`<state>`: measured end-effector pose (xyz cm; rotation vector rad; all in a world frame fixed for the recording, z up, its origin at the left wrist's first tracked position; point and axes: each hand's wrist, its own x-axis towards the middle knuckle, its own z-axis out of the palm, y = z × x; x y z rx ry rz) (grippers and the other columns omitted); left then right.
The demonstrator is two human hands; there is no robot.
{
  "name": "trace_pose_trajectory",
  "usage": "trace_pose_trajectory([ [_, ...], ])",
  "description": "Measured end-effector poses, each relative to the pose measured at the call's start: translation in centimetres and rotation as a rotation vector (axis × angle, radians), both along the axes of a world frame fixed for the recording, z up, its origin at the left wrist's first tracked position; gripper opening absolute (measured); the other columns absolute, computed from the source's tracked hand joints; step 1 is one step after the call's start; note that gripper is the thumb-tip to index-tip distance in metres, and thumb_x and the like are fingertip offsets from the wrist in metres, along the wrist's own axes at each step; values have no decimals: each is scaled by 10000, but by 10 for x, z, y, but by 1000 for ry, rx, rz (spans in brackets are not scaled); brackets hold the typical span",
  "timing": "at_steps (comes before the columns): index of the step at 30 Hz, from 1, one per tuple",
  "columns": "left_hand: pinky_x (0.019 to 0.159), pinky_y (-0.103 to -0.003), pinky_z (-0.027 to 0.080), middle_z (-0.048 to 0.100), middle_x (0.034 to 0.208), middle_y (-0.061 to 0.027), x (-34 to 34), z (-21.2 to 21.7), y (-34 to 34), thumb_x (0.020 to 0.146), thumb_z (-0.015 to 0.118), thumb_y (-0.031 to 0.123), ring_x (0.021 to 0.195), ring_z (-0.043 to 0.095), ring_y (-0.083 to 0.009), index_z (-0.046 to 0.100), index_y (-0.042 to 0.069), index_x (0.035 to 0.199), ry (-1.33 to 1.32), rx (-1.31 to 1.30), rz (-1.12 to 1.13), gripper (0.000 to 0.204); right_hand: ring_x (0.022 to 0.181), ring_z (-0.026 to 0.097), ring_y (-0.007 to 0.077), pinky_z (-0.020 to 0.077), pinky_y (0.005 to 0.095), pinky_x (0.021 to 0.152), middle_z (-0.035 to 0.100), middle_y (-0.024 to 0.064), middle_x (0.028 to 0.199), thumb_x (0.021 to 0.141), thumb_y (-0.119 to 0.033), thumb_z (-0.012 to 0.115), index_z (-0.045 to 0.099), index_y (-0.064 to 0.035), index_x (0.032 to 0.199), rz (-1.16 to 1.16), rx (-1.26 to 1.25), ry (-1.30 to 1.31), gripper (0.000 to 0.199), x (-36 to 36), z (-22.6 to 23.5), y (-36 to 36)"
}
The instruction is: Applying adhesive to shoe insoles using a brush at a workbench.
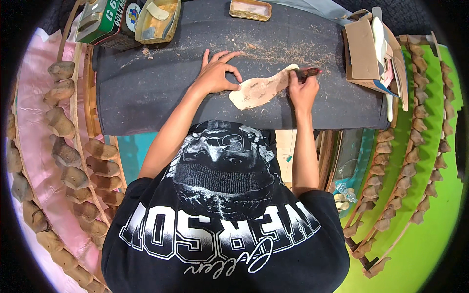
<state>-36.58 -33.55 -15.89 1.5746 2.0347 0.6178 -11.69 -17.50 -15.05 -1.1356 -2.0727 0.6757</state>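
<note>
A tan shoe insole (pixel 256 93) with small printed marks lies on the dark cloth of the table, its wide end to the left and its narrow end at the upper right. My left hand (pixel 213 74) has its thumb and forefinger closed at the insole's wide end, the other fingers stretched out on the cloth. My right hand (pixel 303 90) is closed round a dark tool with a red end (pixel 309 72), beside the narrow end, its thumb side touching the insole. Blur hides the tool's exact kind and tip.
Shavings (pixel 273 51) are scattered beyond the insole. A green tin (pixel 102 24) and a yellowish tray (pixel 159 22) stand far left, a small tray (pixel 250 9) at the back. At right is a cardboard box (pixel 364 53) of tools. Racks of wooden shoe lasts (pixel 66 151) flank both sides.
</note>
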Motion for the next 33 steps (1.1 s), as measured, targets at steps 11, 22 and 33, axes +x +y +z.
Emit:
trace_pose_trajectory([
  [11,1223,-783,-54,446,1671,-18,23,3,0,587,976,458,1592,277,-373,651,166,769,72,31,76,473,779,742,327,574,424,729,745,192,907,911,-129,785,699,18,989,328,-289,-25,188,-14,2,-64],
  [22,1245,-762,-3,379,1692,-93,55,10,-27,577,973,479,1586,264,-387,744,157,1106,93,181,-30,660,866,619,393,508,485,759,620,154,899,876,-17,737,628,-22,975,245,223,-99,147,-7,6,-3],
  [33,1278,-705,71,413,1657,-89,49,18,1,703,846,361,1543,336,-341,721,87,1350,178,175,-109,714,709,670,230,534,364,649,684,127,966,944,-60,741,665,-7,1090,88,40,87,173,-12,21,-8],
])
